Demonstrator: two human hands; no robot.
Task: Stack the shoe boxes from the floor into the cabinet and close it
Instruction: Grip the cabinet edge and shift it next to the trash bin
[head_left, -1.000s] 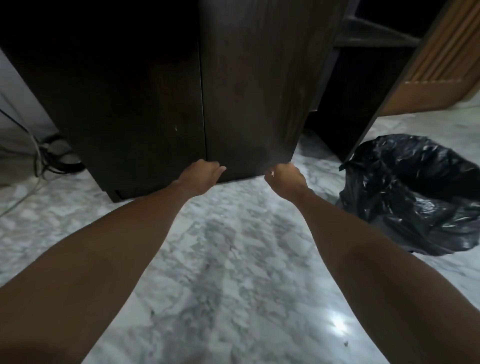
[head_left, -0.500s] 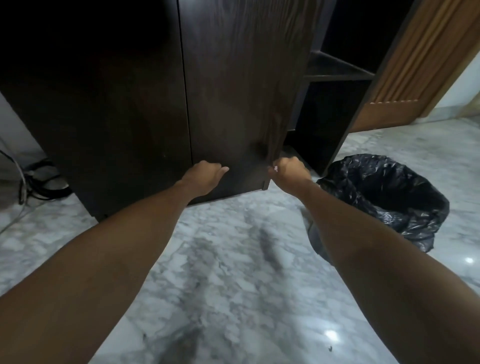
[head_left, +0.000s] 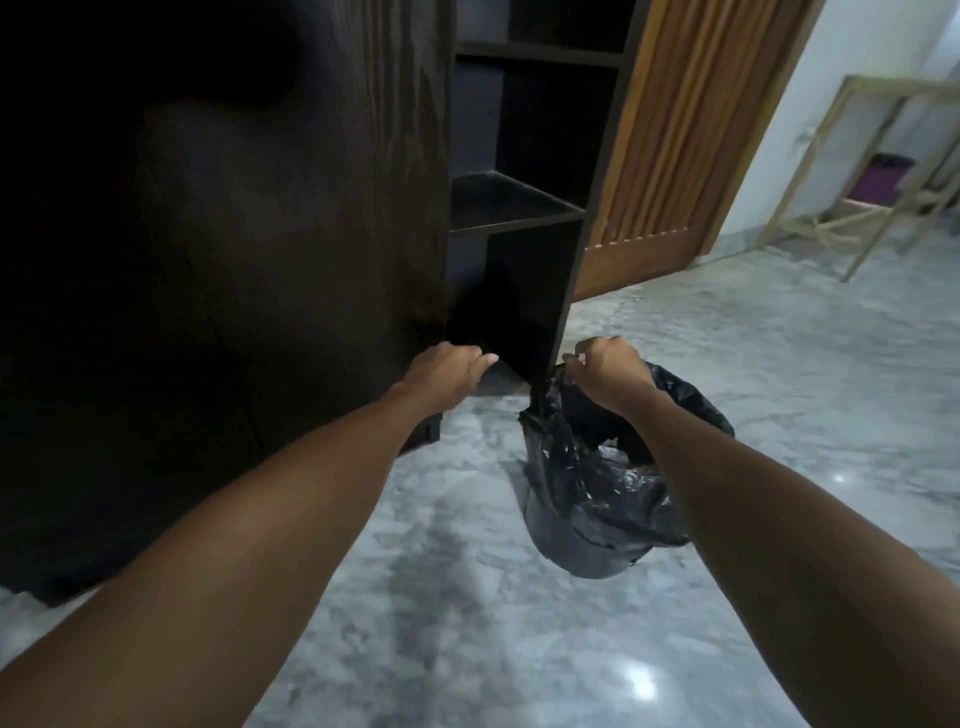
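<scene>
The cabinet door (head_left: 524, 291) has swung wide open between the 2 hands since 1 second ago, exposing bare shelves (head_left: 498, 202). The right hand (head_left: 605, 371) appears to pinch its bottom corner; the left hand (head_left: 447, 369) hangs loosely curled, empty. No shoe boxes are in view, so stacking has yet to begin.

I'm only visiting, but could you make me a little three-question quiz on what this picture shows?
1. True or false: the dark wooden cabinet door stands open.
2. What sits on the grey marble floor beside the door's lower corner? A) a blue bucket B) a bin lined with a black plastic bag C) a red stool
3. Fill in: the shelves seen inside the cabinet hold ____ shoe boxes.

Key: 1 true; 2 B; 3 no.
</scene>
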